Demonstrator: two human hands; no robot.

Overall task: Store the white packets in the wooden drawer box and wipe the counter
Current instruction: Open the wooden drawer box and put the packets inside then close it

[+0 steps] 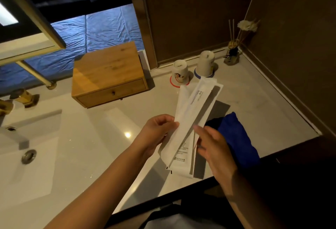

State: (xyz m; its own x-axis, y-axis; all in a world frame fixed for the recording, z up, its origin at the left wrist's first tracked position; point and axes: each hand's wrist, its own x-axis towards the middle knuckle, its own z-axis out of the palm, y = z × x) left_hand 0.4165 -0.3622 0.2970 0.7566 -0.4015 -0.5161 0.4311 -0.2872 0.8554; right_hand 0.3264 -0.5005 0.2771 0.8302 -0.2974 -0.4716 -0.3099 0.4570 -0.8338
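Head view: left hand (157, 134) pinches white packets (192, 119) (print illegible); right hand (215, 148) fingers straight, touching them.

The room is dim. A small bright spot shines on the counter (127, 135). Edges look bent.

Head view, downward over counter (101, 137)
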